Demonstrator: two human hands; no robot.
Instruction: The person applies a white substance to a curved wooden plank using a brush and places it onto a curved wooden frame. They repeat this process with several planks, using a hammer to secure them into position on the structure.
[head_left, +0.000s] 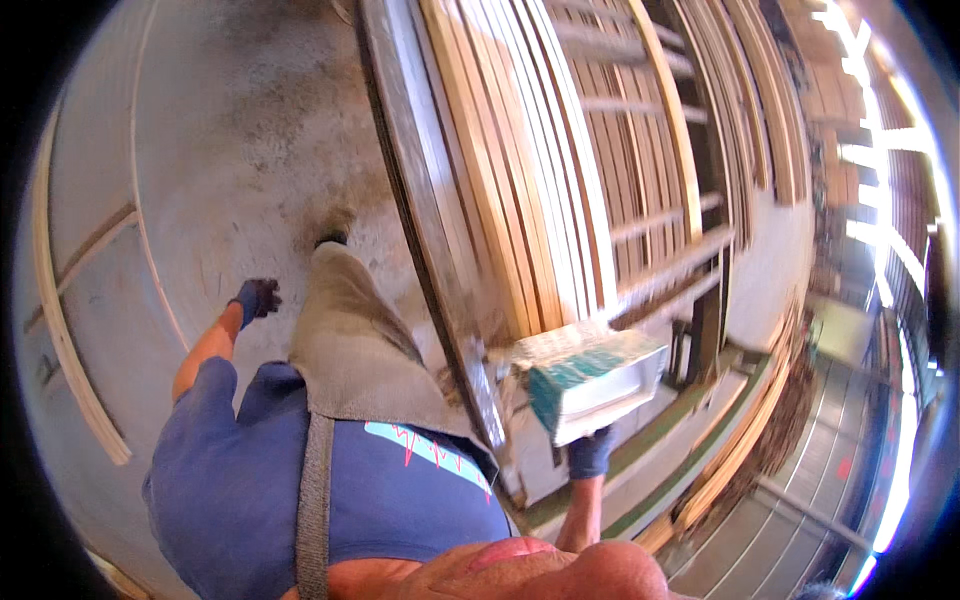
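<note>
Green-and-white open-ended box [600, 372] meets the right grip [590, 455], closure untellable; one-sided support could tip it; left grip [259, 299] spread.

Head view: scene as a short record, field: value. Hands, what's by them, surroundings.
left hand: dark glove, out at the person's left, nothing visible in it
right hand: dark glove, at the box's lower edge; grip partly hidden
box: teal and white, at the near end of the boards; contact with them unclear
boards: long, pale, side by side
clothing: blue shirt, greyish apron
floor: grey, dark-stained
</note>
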